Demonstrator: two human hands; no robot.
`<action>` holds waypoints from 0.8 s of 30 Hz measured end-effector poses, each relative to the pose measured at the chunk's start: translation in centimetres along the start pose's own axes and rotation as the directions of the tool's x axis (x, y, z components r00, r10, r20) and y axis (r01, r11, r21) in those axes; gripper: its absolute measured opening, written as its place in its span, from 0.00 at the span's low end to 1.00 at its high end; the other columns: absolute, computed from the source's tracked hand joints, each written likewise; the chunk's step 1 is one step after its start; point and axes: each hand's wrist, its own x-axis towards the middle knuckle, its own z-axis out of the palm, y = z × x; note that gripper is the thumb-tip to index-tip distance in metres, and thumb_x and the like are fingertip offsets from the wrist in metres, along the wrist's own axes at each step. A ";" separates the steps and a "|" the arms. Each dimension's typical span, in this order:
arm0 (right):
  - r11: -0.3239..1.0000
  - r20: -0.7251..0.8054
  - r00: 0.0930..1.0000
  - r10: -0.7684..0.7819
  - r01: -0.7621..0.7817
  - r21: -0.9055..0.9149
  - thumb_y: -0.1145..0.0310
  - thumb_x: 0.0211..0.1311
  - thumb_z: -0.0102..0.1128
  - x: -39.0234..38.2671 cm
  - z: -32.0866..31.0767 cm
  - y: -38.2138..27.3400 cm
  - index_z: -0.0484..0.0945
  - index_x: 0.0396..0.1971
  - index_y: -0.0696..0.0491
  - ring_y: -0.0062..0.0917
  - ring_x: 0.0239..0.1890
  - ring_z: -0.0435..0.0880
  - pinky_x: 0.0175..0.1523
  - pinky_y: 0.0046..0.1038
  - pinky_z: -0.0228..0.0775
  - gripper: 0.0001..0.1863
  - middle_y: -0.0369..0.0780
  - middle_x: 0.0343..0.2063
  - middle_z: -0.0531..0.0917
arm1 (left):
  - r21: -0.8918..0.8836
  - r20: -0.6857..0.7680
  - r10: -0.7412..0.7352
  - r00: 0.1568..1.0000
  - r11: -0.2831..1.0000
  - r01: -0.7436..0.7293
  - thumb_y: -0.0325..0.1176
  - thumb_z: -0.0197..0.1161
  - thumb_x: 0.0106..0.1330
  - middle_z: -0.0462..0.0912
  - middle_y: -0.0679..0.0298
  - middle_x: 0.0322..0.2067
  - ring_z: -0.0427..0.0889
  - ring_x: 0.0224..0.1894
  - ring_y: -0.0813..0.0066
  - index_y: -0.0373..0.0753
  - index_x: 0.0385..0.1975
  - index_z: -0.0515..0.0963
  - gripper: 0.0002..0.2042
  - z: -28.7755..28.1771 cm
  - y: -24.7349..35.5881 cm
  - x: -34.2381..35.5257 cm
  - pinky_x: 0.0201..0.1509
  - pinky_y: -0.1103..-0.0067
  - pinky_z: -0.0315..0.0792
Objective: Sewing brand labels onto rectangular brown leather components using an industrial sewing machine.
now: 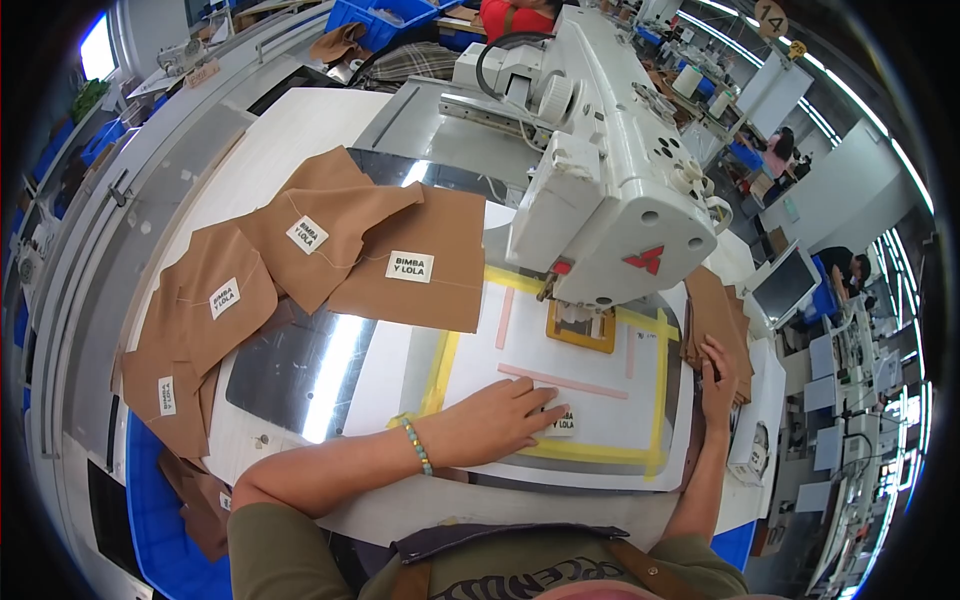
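My left hand (495, 420), a beaded bracelet at its wrist, lies palm down with fingers stretched over a white template sheet (480, 375). Its fingertips reach a small white label (565, 423) with black print, partly covered by them. Yellow tape edges the sheet, and pink strips mark a frame on it. My right hand (717, 388) is at the near edge of a stack of brown leather-like pieces (722, 315), fingers bent onto it; its thumb is hard to see. A yellow-rimmed clamp (580, 332) sits under the sewing machine head (620, 220), beyond my left hand.
Several brown pieces (420, 295) with white labels, linked by thread, overlap across the table's left side. A blue bin (160, 540) with more brown pieces stands below them at the left. A screen (786, 287) stands at the right. Other people work farther back.
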 end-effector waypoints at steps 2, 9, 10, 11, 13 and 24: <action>0.999 -0.005 0.999 0.041 -0.040 0.035 0.75 0.76 0.62 0.0 0.2 0.0 0.89 0.52 0.57 0.36 0.64 0.82 0.73 0.35 0.68 0.11 0.41 0.61 0.87 | -0.016 0.027 -0.016 1.000 1.000 0.016 0.38 0.71 0.71 0.79 0.54 0.63 0.78 0.58 0.60 0.35 0.73 0.72 0.32 0.0 0.0 0.0 0.67 0.67 0.76; 0.992 -0.035 0.996 0.081 -0.077 0.102 0.73 0.77 0.63 0.0 0.2 -0.2 0.89 0.53 0.57 0.35 0.63 0.83 0.72 0.35 0.70 0.11 0.41 0.60 0.88 | -0.037 0.059 -0.026 0.998 0.999 0.028 0.38 0.73 0.69 0.78 0.51 0.65 0.77 0.64 0.57 0.34 0.73 0.72 0.34 -0.1 0.1 0.0 0.71 0.66 0.73; 0.995 -0.030 0.997 0.066 -0.064 0.073 0.73 0.77 0.64 0.0 0.1 -0.3 0.89 0.53 0.57 0.35 0.63 0.83 0.72 0.35 0.70 0.11 0.41 0.60 0.88 | -0.037 0.057 -0.028 0.998 0.999 0.030 0.38 0.73 0.68 0.78 0.51 0.65 0.77 0.64 0.57 0.34 0.73 0.72 0.34 -0.1 0.1 0.0 0.71 0.66 0.73; 0.999 -0.008 0.999 0.047 -0.047 0.026 0.72 0.77 0.64 0.0 0.1 -0.4 0.89 0.53 0.57 0.35 0.63 0.83 0.72 0.35 0.70 0.12 0.41 0.61 0.88 | -0.038 0.072 -0.036 0.997 0.999 0.039 0.38 0.73 0.68 0.78 0.51 0.65 0.77 0.64 0.57 0.34 0.73 0.72 0.34 -0.1 0.1 0.0 0.71 0.66 0.73; 0.999 -0.022 0.999 0.042 -0.042 0.028 0.72 0.76 0.64 0.0 0.0 -0.5 0.89 0.53 0.57 0.35 0.63 0.83 0.72 0.35 0.70 0.12 0.40 0.61 0.88 | -0.022 0.031 -0.017 0.999 1.000 0.017 0.38 0.72 0.69 0.78 0.52 0.64 0.78 0.61 0.58 0.35 0.73 0.72 0.33 -0.1 0.1 0.0 0.69 0.66 0.75; 0.999 -0.018 0.999 0.035 -0.034 0.021 0.74 0.73 0.66 0.0 0.0 -0.5 0.89 0.53 0.57 0.36 0.65 0.82 0.73 0.36 0.70 0.12 0.41 0.62 0.87 | 0.000 0.027 -0.008 1.000 1.000 0.008 0.38 0.71 0.71 0.79 0.53 0.63 0.78 0.59 0.59 0.35 0.74 0.72 0.32 0.0 0.0 0.0 0.68 0.67 0.76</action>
